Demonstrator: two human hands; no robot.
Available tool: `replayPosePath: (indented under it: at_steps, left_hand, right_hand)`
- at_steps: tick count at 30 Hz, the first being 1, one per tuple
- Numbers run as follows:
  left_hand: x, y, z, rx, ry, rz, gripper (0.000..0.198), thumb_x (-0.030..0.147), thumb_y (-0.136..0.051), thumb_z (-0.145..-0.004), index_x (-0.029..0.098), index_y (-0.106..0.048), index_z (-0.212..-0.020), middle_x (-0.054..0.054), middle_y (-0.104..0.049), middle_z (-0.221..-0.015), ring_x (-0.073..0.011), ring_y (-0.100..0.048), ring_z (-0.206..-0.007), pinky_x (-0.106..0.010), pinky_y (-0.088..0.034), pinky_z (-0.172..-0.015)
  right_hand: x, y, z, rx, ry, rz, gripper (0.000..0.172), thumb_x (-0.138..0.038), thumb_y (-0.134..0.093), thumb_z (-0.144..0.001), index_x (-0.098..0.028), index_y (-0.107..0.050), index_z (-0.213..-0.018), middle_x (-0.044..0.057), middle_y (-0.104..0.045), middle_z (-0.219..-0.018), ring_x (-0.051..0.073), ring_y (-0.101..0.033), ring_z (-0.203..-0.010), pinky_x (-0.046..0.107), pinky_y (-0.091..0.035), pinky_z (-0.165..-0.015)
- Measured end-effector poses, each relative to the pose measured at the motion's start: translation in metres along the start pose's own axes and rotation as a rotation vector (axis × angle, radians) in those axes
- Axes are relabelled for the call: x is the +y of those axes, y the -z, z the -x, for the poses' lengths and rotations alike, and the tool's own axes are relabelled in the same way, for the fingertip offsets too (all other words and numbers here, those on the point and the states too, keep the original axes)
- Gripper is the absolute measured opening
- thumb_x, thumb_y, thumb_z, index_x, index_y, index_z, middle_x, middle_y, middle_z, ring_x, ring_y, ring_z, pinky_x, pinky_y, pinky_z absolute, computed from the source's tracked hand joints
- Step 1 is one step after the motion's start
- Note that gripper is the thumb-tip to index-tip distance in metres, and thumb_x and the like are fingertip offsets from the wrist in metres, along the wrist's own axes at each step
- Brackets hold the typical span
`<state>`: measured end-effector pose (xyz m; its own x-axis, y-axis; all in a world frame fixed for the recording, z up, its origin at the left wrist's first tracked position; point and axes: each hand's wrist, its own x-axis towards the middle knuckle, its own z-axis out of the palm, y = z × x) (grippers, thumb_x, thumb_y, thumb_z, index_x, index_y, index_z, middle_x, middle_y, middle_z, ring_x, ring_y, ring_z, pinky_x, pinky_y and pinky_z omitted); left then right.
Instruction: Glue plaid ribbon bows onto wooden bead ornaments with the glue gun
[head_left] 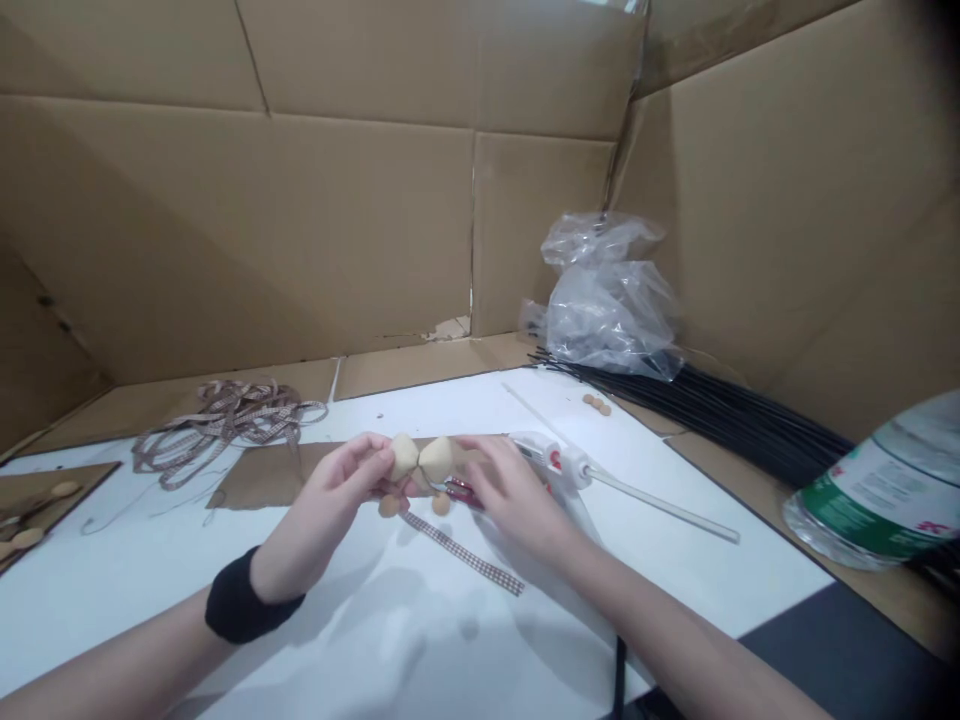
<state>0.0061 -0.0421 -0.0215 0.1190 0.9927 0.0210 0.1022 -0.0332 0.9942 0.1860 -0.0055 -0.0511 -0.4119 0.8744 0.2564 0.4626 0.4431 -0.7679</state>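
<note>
My left hand [330,505] is closed in a pinch on a small tan plush bow piece [420,458] made of two rounded lobes, held above the white table [390,640]. My right hand [510,495] grips the same piece from the right, fingers curled. Two small tan round pads [390,505] hang just under it. A short strip of checked ribbon [465,553] lies on the table below my hands. A white hot glue gun [551,458] with a glue stick [667,508] lies just behind my right hand. My left wrist wears a black band [240,605].
A tangle of checked ribbon [225,415] lies at the back left. A brown card piece [277,475] sits behind my hands. Black rods [735,410] and a clear plastic bag [607,300] are at the back right. A plastic bottle [885,490] lies at right. Cardboard walls [300,220] surround the table.
</note>
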Motion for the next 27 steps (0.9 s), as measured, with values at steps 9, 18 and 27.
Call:
replayPosePath:
  at_steps: [9,18,27]
  left_hand:
    - [-0.019,-0.006,0.01,0.365,-0.409,-0.583,0.009,0.027,-0.04,-0.086,0.021,-0.043,-0.081,-0.004,-0.056,-0.074,-0.0183,-0.054,-0.07,-0.031,-0.043,-0.064]
    - [-0.07,-0.066,0.02,-0.307,-0.662,-1.182,0.015,0.013,-0.043,-0.081,0.022,-0.055,-0.08,-0.009,-0.061,-0.078,-0.025,-0.054,-0.071,-0.039,-0.045,-0.062]
    - [-0.038,-0.02,-0.012,0.158,-0.168,-0.399,0.014,0.029,-0.047,-0.08,0.017,-0.052,-0.074,-0.002,-0.06,-0.069,-0.0169,-0.056,-0.064,-0.027,-0.044,-0.056]
  right_hand:
    - [-0.02,0.007,-0.004,-0.032,-0.119,-0.525,0.011,-0.025,-0.056,-0.072,-0.018,-0.058,-0.081,-0.003,-0.056,-0.062,0.01,-0.051,-0.051,0.02,-0.038,-0.046]
    - [0.0,0.004,-0.012,0.025,-0.29,-0.854,0.025,-0.033,-0.062,-0.069,-0.015,-0.055,-0.086,-0.001,-0.059,-0.065,0.007,-0.05,-0.046,0.017,-0.033,-0.039]
    - [-0.017,0.012,0.004,-0.051,-0.181,-0.945,0.018,-0.028,-0.057,-0.077,-0.018,-0.049,-0.09,-0.001,-0.06,-0.075,0.008,-0.056,-0.062,0.018,-0.041,-0.052]
